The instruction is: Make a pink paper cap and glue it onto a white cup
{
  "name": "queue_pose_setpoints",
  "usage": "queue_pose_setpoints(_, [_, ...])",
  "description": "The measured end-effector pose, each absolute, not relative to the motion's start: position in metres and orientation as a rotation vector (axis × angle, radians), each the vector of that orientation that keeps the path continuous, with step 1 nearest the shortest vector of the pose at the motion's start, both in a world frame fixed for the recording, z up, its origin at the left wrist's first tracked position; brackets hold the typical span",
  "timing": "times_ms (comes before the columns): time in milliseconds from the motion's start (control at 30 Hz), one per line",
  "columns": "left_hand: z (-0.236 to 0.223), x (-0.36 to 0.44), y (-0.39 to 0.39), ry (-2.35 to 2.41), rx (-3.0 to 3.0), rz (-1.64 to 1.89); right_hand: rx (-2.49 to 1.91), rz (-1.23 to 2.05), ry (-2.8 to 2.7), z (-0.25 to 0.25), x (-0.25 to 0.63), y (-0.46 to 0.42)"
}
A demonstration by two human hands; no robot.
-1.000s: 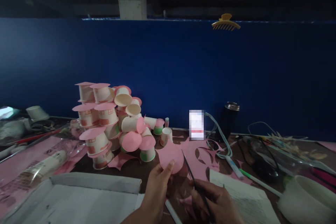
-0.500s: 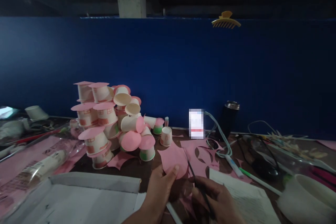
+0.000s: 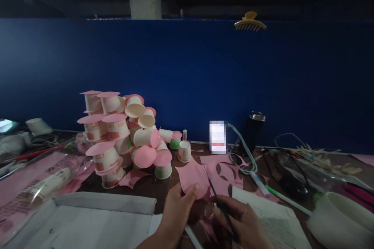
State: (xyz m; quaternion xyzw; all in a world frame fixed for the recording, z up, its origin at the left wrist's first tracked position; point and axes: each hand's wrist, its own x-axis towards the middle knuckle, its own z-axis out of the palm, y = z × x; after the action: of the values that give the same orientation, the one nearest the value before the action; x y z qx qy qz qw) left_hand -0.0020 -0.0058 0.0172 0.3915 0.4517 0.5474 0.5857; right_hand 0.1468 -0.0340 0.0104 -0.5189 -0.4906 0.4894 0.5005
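Observation:
My left hand (image 3: 179, 206) pinches a piece of pink paper (image 3: 193, 177) at its lower edge, thumb on top. The paper has a rounded lower side and pointed upper corners. In my right hand (image 3: 233, 216) are dark scissors (image 3: 214, 190), their slim blade lying along the paper's right edge; the handle is partly hidden by my fingers. Behind the hands lies a pink sheet (image 3: 214, 159) with round holes cut out of it. To the left stand stacked paper cups (image 3: 118, 128) with pink paper discs on them, some tipped on their sides.
A white box lid (image 3: 102, 221) lies front left. A lone paper cup (image 3: 184, 151), a lit phone (image 3: 218, 136) and a black bottle (image 3: 253, 132) stand along the blue partition (image 3: 187, 70). A printed sheet (image 3: 271, 218), a white mug (image 3: 341, 218) and cables (image 3: 251, 163) are right.
The whole view has shifted very slightly. Both hands keep the same hold on the paper and scissors, with almost no visible movement between them.

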Motion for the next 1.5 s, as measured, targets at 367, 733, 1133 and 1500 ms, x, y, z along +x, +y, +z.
queue_pose_setpoints(367, [0.009, -0.005, -0.003, 1.015, 0.964, 1.235, -1.281, 1.142, -1.208, 0.009, 0.148, -0.034])
queue_pose_setpoints(733, [0.001, -0.003, 0.003, 0.989, 0.864, 1.212, -1.279, 1.233, -1.165, 0.008, 0.146, -0.034])
queue_pose_setpoints(1133, [0.001, -0.007, 0.006, 0.972, 0.861, 1.221, -1.266, 1.260, -1.165, 0.005, 0.146, -0.034])
queue_pose_setpoints(1500, [0.006, -0.012, 0.006, 1.067, 0.944, 1.308, -1.299, 1.220, -1.226, 0.001, 0.150, -0.033])
